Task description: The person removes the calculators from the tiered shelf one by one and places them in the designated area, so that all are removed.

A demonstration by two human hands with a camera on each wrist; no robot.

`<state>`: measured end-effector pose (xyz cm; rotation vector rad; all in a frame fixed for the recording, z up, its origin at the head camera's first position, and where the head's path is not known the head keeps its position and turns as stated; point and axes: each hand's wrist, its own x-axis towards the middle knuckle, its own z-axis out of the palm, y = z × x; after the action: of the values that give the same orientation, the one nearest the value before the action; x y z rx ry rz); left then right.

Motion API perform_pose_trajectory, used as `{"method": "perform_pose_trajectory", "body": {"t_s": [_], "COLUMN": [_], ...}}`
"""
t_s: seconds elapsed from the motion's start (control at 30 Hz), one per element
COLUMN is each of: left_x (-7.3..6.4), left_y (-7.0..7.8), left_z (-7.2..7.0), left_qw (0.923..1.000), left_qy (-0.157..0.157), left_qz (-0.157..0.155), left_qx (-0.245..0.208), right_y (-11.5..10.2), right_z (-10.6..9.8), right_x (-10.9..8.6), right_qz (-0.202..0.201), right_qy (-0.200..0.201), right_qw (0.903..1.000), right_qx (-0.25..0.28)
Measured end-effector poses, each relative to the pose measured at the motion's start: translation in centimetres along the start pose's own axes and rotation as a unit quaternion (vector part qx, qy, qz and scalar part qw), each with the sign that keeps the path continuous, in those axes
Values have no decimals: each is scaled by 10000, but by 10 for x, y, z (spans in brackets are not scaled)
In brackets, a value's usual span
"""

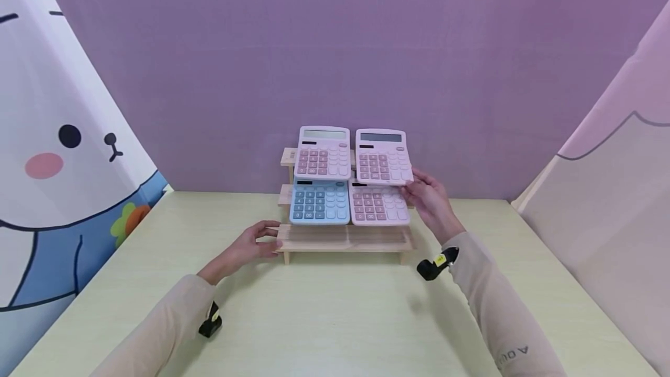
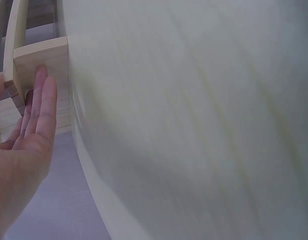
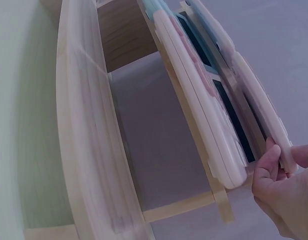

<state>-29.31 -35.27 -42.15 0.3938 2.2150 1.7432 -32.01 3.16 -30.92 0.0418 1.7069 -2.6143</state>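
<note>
A tiered wooden display stand (image 1: 345, 238) holds several calculators. On its top tier are a left pink calculator (image 1: 323, 153) and a right pink calculator (image 1: 384, 157). One tier down, a blue calculator (image 1: 320, 202) leans beside another pink calculator (image 1: 379, 205). My right hand (image 1: 431, 199) pinches the lower right corner of the upper right calculator, thumb and fingers on opposite faces in the right wrist view. At the bottom tier's left end, my left hand (image 1: 251, 244) holds the stand, its board between thumb and fingers in the left wrist view (image 2: 31, 135).
The stand rests on a pale table (image 1: 335, 319) in front of a purple backdrop (image 1: 335, 57). A cartoon-printed cloth (image 1: 57, 92) hangs at the left, and a pink and white cloth (image 1: 612, 208) hangs at the right. The bottom tier bears no calculator.
</note>
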Motion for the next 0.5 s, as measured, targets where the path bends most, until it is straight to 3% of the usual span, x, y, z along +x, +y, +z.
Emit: {"method": "perform_pose_trajectory", "body": {"t_s": [0.5], "left_x": [-1], "left_y": [0], "left_z": [0], "left_qw": [10000], "left_qy": [22], "left_qz": [-29], "left_qx": [-6], "right_y": [-11], "right_z": [-17], "right_x": [-6], "right_qz": [-48], "right_qy": [-25], "right_qw": [9998], "right_qx": [-202]}}
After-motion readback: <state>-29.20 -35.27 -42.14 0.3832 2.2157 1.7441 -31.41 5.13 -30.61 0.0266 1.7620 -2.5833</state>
